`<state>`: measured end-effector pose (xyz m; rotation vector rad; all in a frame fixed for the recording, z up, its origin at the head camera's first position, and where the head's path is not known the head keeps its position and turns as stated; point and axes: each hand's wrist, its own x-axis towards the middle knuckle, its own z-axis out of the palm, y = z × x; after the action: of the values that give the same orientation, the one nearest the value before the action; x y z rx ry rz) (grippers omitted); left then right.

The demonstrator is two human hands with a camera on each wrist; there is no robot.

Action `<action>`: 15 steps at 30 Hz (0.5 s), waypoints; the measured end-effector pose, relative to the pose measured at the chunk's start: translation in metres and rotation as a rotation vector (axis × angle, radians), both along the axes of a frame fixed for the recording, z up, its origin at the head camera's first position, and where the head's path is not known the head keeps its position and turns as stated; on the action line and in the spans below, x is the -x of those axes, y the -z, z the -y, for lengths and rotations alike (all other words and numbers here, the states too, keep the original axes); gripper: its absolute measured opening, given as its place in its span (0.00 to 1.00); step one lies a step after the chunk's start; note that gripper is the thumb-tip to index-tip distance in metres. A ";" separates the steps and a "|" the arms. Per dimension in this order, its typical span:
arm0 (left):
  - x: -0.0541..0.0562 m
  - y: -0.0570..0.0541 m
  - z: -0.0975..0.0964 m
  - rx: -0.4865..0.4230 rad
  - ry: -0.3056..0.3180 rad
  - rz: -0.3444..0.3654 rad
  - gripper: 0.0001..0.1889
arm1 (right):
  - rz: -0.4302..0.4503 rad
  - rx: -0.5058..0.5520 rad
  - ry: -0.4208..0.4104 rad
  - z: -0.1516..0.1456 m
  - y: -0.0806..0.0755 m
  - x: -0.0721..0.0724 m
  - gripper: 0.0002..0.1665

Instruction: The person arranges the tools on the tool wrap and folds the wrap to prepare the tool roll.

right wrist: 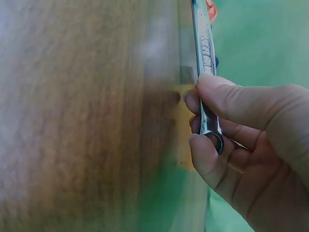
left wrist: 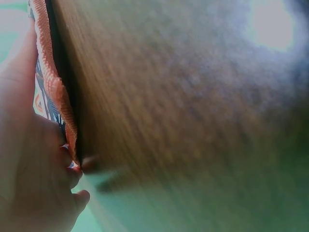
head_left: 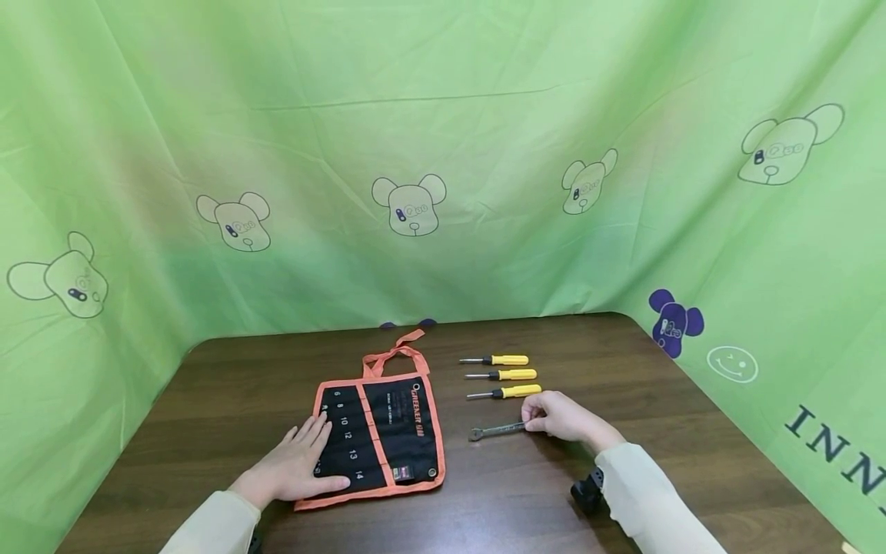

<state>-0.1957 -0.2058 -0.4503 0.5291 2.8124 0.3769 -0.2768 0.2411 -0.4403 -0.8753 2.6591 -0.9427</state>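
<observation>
In the head view my right hand (head_left: pixel 562 418) pinches a combination wrench (head_left: pixel 494 432) near its ring end, and its open-jaw end points left. The right wrist view has thumb and fingers of the right hand (right wrist: pixel 251 121) around the shiny wrench (right wrist: pixel 205 53), with the ring showing below the thumb. My left hand (head_left: pixel 299 460) lies with fingers spread on the left edge of a black tool pouch (head_left: pixel 408 419) trimmed in orange. Printed size numbers run down the pouch. From the left wrist, the left hand (left wrist: pixel 34 159) rests along the orange edging (left wrist: pixel 50 77).
Three yellow-handled screwdrivers, the top one (head_left: pixel 508 360), the middle one (head_left: pixel 515 375) and the lowest one (head_left: pixel 519 392), lie in a row right of the pouch. Orange tie straps (head_left: pixel 394 356) trail from its far edge. A green printed cloth (head_left: pixel 415 269) stands behind the brown table (head_left: pixel 228 400).
</observation>
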 end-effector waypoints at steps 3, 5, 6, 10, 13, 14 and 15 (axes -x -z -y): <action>-0.002 -0.002 0.000 -0.004 0.003 0.001 0.53 | 0.018 0.010 0.001 0.002 -0.002 0.000 0.10; -0.003 -0.003 0.000 -0.009 0.005 0.004 0.53 | 0.019 0.013 0.000 0.004 -0.004 0.000 0.10; -0.003 -0.003 0.000 -0.008 0.005 0.003 0.53 | 0.019 0.014 0.000 0.005 -0.005 0.000 0.10; -0.003 -0.003 0.000 -0.010 0.007 0.001 0.53 | 0.004 0.026 -0.004 0.009 -0.011 0.001 0.09; -0.002 -0.002 0.001 -0.011 0.010 -0.004 0.53 | -0.005 0.034 0.000 0.012 -0.015 0.002 0.09; -0.002 -0.002 0.001 -0.012 0.012 -0.006 0.53 | -0.007 0.034 0.003 0.013 -0.016 0.002 0.09; -0.002 -0.001 0.001 -0.013 0.012 -0.008 0.53 | -0.008 0.034 0.005 0.014 -0.017 0.002 0.09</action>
<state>-0.1936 -0.2071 -0.4490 0.5517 2.8147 0.3918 -0.2791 0.2271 -0.4234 -0.8821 2.6607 -0.9909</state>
